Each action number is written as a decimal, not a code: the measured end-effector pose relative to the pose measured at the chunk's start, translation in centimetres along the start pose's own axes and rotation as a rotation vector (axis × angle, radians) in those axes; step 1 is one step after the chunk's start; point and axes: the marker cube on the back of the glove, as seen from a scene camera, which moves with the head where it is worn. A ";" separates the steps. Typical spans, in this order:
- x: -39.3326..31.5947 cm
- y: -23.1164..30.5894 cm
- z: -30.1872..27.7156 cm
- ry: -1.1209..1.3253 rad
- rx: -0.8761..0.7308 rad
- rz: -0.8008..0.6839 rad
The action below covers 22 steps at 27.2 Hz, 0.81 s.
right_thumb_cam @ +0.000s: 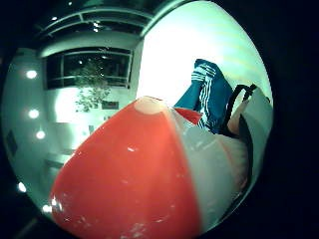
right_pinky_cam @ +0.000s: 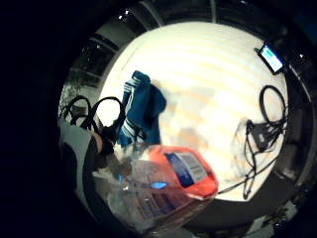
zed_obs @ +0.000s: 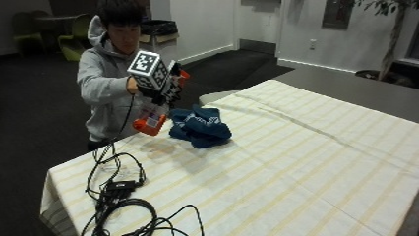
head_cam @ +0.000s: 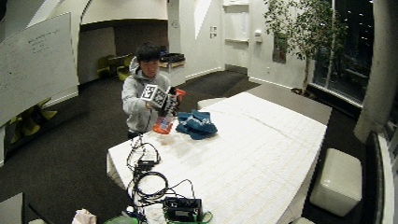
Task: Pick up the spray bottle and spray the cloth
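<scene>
In the outside view my gloved right hand (zed_obs: 169, 87) grips the spray bottle (zed_obs: 152, 119) by its neck and holds it in the air above the table's near-left edge. The bottle is clear, with an orange base and an orange trigger head. It hangs tilted, just left of the crumpled blue cloth (zed_obs: 198, 127) with white stripes, which lies on the striped tablecloth. The bottle (right_pinky_cam: 163, 186) fills much of the little finger side view, with the cloth (right_pinky_cam: 141, 109) beyond it. In the thumb side view the orange bottle (right_thumb_cam: 134, 174) looms close and the cloth (right_thumb_cam: 209, 97) shows behind.
The table (zed_obs: 308, 167) carries a pale striped tablecloth. A tangle of black cables (zed_obs: 118, 194) with a small box lies at the near-left corner. A phone (right_pinky_cam: 270, 58) rests at the table's far edge. The person stands at the table's left side.
</scene>
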 end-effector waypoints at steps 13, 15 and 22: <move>-6.2 -5.5 7.4 0.568 -0.368 0.091; -5.9 -5.6 8.4 0.565 -0.393 0.093; -7.6 -5.0 7.2 0.590 -0.379 0.100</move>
